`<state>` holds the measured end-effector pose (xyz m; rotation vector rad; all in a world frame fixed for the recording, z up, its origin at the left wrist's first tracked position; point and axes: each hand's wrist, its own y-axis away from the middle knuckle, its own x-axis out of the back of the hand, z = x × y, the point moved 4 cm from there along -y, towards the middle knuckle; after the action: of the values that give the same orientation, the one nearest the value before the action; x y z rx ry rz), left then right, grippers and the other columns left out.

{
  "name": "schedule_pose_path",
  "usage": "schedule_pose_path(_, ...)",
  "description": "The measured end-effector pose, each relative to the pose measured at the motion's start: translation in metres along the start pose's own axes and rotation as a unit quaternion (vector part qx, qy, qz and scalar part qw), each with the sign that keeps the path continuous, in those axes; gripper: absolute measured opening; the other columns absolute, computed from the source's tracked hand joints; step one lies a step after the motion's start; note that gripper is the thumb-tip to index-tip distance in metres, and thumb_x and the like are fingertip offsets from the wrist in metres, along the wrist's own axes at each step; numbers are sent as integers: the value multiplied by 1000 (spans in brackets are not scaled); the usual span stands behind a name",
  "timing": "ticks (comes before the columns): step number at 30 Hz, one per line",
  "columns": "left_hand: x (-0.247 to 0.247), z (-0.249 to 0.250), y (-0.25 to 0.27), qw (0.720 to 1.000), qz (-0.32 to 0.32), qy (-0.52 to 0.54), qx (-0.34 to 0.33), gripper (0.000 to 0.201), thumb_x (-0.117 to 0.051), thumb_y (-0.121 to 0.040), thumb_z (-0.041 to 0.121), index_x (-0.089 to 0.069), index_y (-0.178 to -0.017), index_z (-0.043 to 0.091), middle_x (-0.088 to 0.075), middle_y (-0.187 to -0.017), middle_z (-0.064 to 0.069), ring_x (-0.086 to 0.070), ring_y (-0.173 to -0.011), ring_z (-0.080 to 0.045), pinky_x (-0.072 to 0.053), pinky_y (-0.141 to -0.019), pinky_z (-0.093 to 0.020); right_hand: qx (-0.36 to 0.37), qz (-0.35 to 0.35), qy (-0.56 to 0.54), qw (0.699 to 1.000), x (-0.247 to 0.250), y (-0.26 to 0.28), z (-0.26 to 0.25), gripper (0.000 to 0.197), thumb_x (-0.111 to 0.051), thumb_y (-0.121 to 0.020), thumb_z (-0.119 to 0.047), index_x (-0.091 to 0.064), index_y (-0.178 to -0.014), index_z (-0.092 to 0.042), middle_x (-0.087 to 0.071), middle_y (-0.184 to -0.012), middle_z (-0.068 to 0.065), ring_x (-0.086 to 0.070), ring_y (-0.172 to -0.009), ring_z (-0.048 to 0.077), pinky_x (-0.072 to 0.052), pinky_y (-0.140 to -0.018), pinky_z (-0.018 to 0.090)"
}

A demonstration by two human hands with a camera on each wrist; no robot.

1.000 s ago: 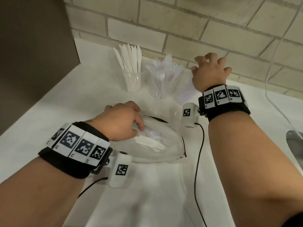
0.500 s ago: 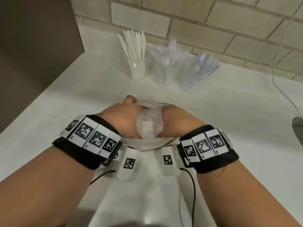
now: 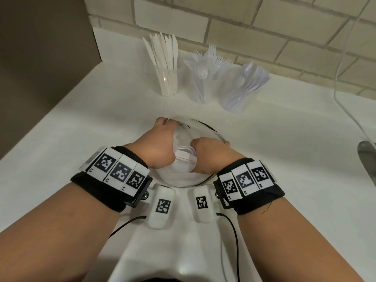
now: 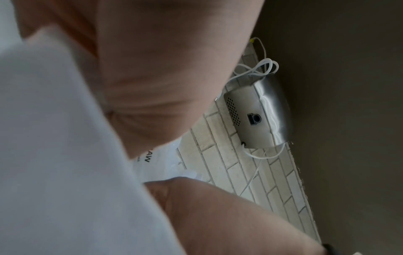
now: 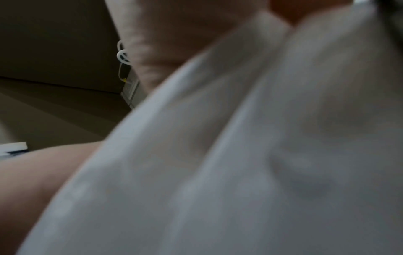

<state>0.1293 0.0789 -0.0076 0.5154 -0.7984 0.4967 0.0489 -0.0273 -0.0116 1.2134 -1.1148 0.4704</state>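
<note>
A clear plastic bag [image 3: 183, 174] with white plastic cutlery inside lies on the white counter [image 3: 101, 123] in front of me. My left hand [image 3: 160, 143] grips the bag's left edge, fingers curled over the rim. My right hand [image 3: 211, 155] grips the right edge, fingertips hooked on the far side. The bag's mouth is held apart between the two hands. In both wrist views the blurred white bag [image 4: 65, 155] [image 5: 261, 155] fills most of the picture, so the fingers are mostly hidden.
Against the brick wall stand three clear cups: knives [image 3: 166, 82], forks [image 3: 201, 86] and a tilted one with spoons [image 3: 242, 92]. A white cable [image 3: 341, 78] runs down at the right, near a metal object [image 3: 368, 155]. A brown panel [image 3: 40, 58] bounds the left side.
My right hand came back from the spoon cup to the bag and took hold of its right edge. Both hands now hold the bag's mouth wider apart.
</note>
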Motion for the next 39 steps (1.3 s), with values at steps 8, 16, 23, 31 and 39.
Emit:
schedule_pose_path(8, 1, -8, -3, 1000, -16, -22, -8, 71, -53, -76, -1, -30, -140, 19, -25, -143, -4, -50, -119, -29, -44, -98, -31, 30, -2, -83, 996, 7, 9, 3, 25, -70, -80, -30, -61, -100, -18, -56, -89, -5, -55, -89, 19, -45, -87, 31)
schedule_pose_path(16, 7, -11, 3, 993, -10, -110, 50, 86, -69, -69, 6, -25, -141, 22, -29, -132, -8, -60, -93, -30, -51, -76, -32, 80, 120, -345, 928, 31, 20, 30, 22, -74, -81, -24, -57, -95, -23, -68, -91, -6, -61, -85, 10, -41, -69, 22)
schedule_pose_path(23, 7, 0, 7, 988, -15, -140, 60, 92, -69, -66, 4, -22, -143, 19, -26, -129, -9, -55, -70, -21, -47, -59, -28, 103, 265, -637, 717, 54, 26, 29, 16, -58, -95, -15, -54, -99, 0, -61, -61, 2, -66, -61, 18, -54, -71, 32)
schedule_pose_path(31, 55, 29, 19, 979, 160, 89, -87, 39, -68, -82, 26, -51, -116, 29, -22, -149, 0, -35, -126, -4, -27, -98, -14, 43, 210, -800, 561, 71, 13, 15, 6, -58, -93, -10, -53, -90, -9, -47, -53, 0, -45, -43, 14, -45, -48, 26)
schedule_pose_path(39, 52, 44, 14, 871, 3, 485, -80, 45, -67, -75, 30, -58, -115, 9, -59, -93, -24, -52, -59, -32, -49, -53, -36, 175, 117, -647, 733, 64, 20, -38, 18, -47, -89, 8, -57, -89, -7, -47, -49, 5, -43, -42, 19, -42, -43, 28)
